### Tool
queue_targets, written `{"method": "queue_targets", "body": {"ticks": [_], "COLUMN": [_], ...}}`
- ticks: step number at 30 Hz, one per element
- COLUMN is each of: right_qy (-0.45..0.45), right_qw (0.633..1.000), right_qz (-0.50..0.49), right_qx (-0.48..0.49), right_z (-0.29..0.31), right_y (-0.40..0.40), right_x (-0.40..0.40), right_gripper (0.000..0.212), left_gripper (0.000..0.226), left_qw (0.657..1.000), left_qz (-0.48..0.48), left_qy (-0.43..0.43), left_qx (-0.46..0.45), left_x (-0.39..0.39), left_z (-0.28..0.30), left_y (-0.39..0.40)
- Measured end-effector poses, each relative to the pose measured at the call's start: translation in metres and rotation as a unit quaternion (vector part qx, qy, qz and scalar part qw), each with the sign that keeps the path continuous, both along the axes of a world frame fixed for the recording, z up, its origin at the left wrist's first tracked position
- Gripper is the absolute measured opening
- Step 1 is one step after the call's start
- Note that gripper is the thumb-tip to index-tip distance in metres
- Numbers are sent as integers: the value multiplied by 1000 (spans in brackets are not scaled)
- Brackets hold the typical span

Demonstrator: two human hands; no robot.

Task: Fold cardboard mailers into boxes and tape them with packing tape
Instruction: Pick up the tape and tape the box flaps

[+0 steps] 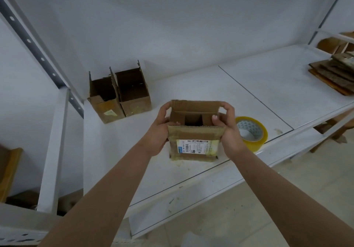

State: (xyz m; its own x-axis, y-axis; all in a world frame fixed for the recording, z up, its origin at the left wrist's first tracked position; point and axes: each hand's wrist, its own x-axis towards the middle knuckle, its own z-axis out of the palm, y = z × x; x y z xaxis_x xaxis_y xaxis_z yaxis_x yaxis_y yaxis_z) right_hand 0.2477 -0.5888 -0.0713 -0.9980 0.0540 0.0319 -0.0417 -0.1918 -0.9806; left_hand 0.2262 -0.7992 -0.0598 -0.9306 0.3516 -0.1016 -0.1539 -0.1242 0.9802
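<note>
A small brown cardboard box [193,147] stands on the white shelf [191,172], its top open and a white shipping label on the near face. My left hand [159,129] grips its left side, fingers curled over the far left corner. My right hand [229,126] grips the right side, thumb pressing on the near top edge and fingers hooked on the far flap. Two side flaps lie folded inward inside the opening. A roll of yellowish packing tape [251,132] lies flat just right of my right hand.
Two open-topped cardboard boxes [119,93] stand side by side at the back left of the shelf. A stack of flat cardboard mailers [334,73] lies at the far right. A grey perforated upright [38,53] runs along the left. The shelf's front edge lies close below the box.
</note>
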Motion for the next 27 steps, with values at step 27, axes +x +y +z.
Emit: {"method": "queue_targets", "body": {"ticks": [27], "right_qy": [3], "right_qw": [997], "right_qz": [0], "right_qx": [83], "right_z": [5], "right_y": [8], "right_x": [3], "right_gripper": [13], "left_gripper": [38], "left_qw": [905], "left_qz": [130], "left_qy": [201], "left_qx": [-353], "left_x": [11], "left_z": [29], "left_y": [17]}}
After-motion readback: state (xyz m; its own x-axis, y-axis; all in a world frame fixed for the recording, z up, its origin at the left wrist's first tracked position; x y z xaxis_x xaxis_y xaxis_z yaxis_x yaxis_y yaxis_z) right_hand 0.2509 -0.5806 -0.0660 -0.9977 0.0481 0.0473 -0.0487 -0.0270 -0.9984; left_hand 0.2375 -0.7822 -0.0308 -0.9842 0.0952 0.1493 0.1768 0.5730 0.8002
